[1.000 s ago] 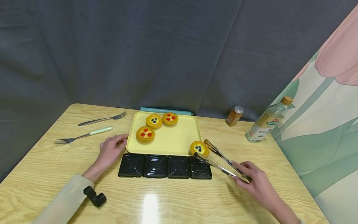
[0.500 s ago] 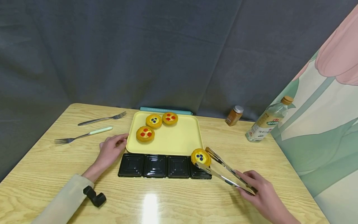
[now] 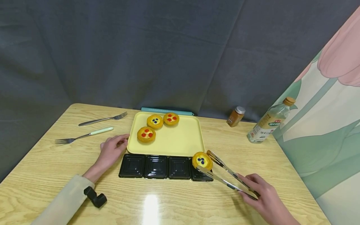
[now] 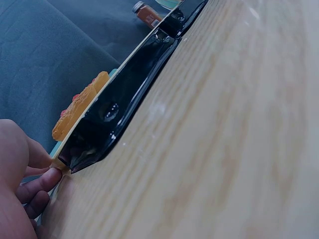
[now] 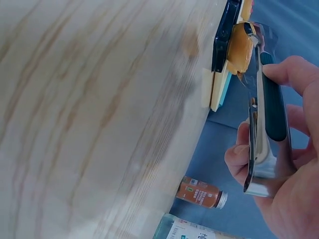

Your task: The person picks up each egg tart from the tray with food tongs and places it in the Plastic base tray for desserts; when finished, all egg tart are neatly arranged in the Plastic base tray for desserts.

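Observation:
My right hand (image 3: 265, 198) holds a pair of metal tongs (image 5: 273, 94), their tips spread around an egg tart (image 3: 202, 160) with blue dots on its filling. The tart is over the rightmost compartment of a black plastic tray (image 3: 180, 167), partly covering it. Behind lies a pale yellow tray (image 3: 180, 137) bearing two red-dotted tarts, one at the left (image 3: 146, 134) and one at the back (image 3: 171, 119), and a blue-dotted tart (image 3: 155, 121). My left hand (image 3: 112, 151) pinches the yellow tray's front left corner, thumb and finger at its rim in the left wrist view.
Two forks lie at the left, one all metal (image 3: 102, 119) and one with a pale green handle (image 3: 84, 135). A teal bar (image 3: 167, 111) runs behind the yellow tray. At the back right stand a spice jar (image 3: 235, 116) and a glass bottle (image 3: 270, 122), near the curtain (image 3: 140, 56).
The tongs have brought the blue-dotted tart from the yellow tray's front right corner toward me, over the black tray's right compartment. My left hand stays in place.

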{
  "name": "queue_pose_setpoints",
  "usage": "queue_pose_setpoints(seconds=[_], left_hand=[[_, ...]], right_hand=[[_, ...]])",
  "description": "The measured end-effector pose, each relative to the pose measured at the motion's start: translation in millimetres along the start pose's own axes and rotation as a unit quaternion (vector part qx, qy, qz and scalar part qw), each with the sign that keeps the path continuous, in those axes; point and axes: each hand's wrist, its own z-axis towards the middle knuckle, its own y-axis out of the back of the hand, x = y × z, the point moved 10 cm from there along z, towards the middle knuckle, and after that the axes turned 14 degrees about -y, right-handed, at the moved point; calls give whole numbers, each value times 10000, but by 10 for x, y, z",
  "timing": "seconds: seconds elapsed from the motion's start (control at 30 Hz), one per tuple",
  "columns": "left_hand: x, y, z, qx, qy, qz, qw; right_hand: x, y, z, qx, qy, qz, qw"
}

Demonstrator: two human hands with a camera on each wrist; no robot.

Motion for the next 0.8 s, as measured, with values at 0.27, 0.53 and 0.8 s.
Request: queue_pose_setpoints(seconds=[0.27, 0.53, 0.8], left_hand=[[-1, 0, 1, 3, -1, 18, 10000], [-12, 10, 9, 4, -24, 34, 10000], [-10, 4, 7, 15, 13, 20, 10000]], right_hand=[[23, 14, -55, -63, 149, 95, 9998], [-4, -26, -71, 15, 37, 111, 9999], [-6, -40, -50, 9, 23, 57, 10000]])
